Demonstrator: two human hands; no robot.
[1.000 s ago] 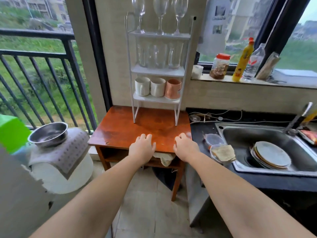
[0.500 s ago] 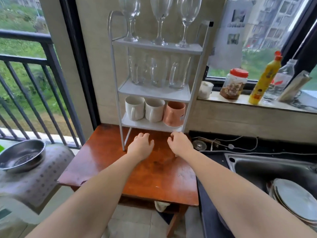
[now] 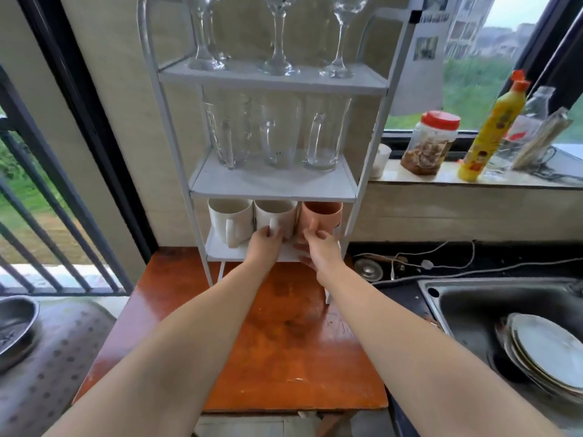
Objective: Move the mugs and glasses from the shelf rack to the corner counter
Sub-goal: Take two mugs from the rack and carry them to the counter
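Observation:
A white three-tier shelf rack (image 3: 176, 146) stands on a brown wooden table (image 3: 176, 310). Its top tier carries three wine glasses (image 3: 277, 36), the middle tier three clear glass mugs (image 3: 274, 130). On the bottom tier stand a white mug at the left (image 3: 227, 220), a white middle mug (image 3: 277, 216) and a pink mug (image 3: 321, 216). My left hand (image 3: 263, 249) has its fingers closed on the middle white mug's handle. My right hand (image 3: 318, 250) grips the pink mug's handle. Both mugs still rest on the shelf.
Right of the table is a dark counter (image 3: 400, 298) with cables and a steel sink (image 3: 473, 313) holding stacked plates (image 3: 545, 354). A jar (image 3: 429, 143), a yellow bottle (image 3: 492, 127) and a small white cup (image 3: 380, 159) stand on the window sill. A metal bowl (image 3: 14, 326) sits at left.
Both hands moved forward from above the table to the bottom shelf and closed on the handles of the middle white mug and the pink mug. The view came closer to the rack.

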